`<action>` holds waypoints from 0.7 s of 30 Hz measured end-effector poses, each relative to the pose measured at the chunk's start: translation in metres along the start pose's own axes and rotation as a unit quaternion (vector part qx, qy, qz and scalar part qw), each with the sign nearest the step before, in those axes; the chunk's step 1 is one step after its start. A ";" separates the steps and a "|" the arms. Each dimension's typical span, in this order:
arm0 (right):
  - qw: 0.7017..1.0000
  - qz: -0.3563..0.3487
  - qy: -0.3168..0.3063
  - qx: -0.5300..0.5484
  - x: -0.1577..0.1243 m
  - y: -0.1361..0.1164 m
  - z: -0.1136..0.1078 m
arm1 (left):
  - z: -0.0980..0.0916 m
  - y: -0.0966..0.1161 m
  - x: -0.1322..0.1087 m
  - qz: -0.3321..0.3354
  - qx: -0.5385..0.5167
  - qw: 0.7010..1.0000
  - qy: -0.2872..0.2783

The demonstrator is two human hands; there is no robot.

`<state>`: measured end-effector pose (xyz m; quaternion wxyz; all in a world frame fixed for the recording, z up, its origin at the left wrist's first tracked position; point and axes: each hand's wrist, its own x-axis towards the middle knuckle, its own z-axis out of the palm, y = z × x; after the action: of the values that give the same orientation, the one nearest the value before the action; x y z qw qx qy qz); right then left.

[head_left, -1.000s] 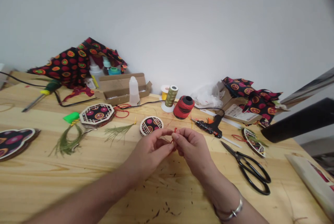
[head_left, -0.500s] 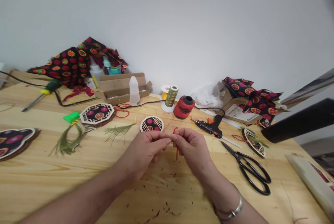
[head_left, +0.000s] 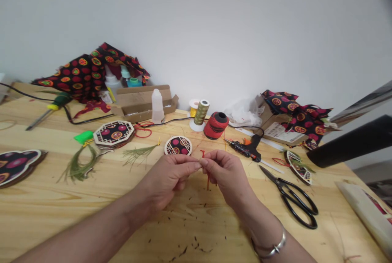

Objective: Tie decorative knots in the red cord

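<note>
My left hand (head_left: 176, 175) and my right hand (head_left: 225, 173) meet fingertip to fingertip above the table. Both are closed in a pinch on a red cord (head_left: 208, 183), whose ends hang below the right fingers and poke up above them. Just behind the left fingers lies a round wooden lattice ornament (head_left: 178, 145) with patterned fabric inside. A spool of red thread (head_left: 216, 125) rests beyond the right hand, beside a cone of olive thread (head_left: 201, 112). Where exactly the fingertips grip the cord is partly hidden.
Black-handled scissors (head_left: 294, 197) lie right of my right hand, with a glue gun (head_left: 249, 148) behind. Left are an octagonal ornament (head_left: 114, 134), green tassels (head_left: 81, 165) and a screwdriver (head_left: 49, 110). A plastic bottle (head_left: 157, 107) stands before an open cardboard box (head_left: 142, 101). Dark scraps (head_left: 196, 244) litter the front.
The cord's upper end has shifted slightly left and its lower ends show a little more. Both hands stay pinched together in nearly the same place.
</note>
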<state>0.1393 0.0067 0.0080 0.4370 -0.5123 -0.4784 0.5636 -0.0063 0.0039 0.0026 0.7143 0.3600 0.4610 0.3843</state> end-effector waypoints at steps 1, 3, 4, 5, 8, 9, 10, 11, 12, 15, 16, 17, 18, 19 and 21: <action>1.000 0.007 -0.002 0.005 0.000 0.000 0.000 | 0.001 0.001 0.000 0.003 0.002 1.000 0.001; 1.000 0.020 -0.008 0.018 0.000 -0.001 0.000 | 0.002 0.002 0.000 0.006 0.006 1.000 0.000; 0.999 0.026 -0.012 0.025 0.000 -0.002 0.000 | 0.002 0.003 0.000 0.006 0.008 1.000 -0.002; 0.999 0.030 -0.014 0.031 0.000 -0.002 0.000 | 0.002 0.004 0.000 0.007 0.010 1.000 -0.003; 0.998 0.035 -0.019 0.040 0.000 -0.002 0.001 | 0.003 0.004 -0.001 0.013 0.020 1.000 -0.001; 0.998 0.036 -0.019 0.038 -0.001 -0.003 0.001 | 0.003 0.004 -0.001 0.015 0.024 1.000 0.000; 0.999 0.035 -0.020 0.036 -0.001 -0.003 0.001 | 0.003 0.004 -0.001 0.016 0.025 1.000 0.002; 0.999 0.033 -0.020 0.035 -0.001 -0.003 0.002 | 0.003 0.004 -0.001 0.017 0.026 1.000 0.004; 0.999 0.031 -0.020 0.035 -0.001 -0.003 0.002 | 0.003 0.004 -0.001 0.018 0.025 1.000 0.007; 0.999 0.022 -0.024 0.040 -0.001 -0.005 0.001 | 0.002 0.004 0.000 0.017 0.013 1.000 0.012; 0.999 0.019 -0.027 0.036 -0.001 -0.005 0.000 | 0.002 0.004 0.001 0.016 0.009 1.000 0.012; 0.999 0.015 -0.029 0.025 -0.001 -0.005 -0.001 | 0.001 0.004 0.001 0.015 0.005 1.000 0.011; 0.999 0.008 -0.032 0.005 0.000 -0.006 -0.003 | 0.001 0.004 0.002 0.015 0.002 1.000 0.009; 0.999 -0.002 -0.034 -0.023 0.000 -0.006 -0.005 | 0.000 0.004 0.003 0.017 0.001 1.000 0.008; 0.994 -0.033 -0.041 -0.097 0.001 -0.006 -0.009 | 0.000 0.004 0.003 0.023 0.001 1.000 0.014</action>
<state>0.1478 0.0095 0.0140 0.3839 -0.5127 -0.5651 0.5200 -0.0064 0.0085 0.0043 0.6981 0.3657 0.4633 0.4053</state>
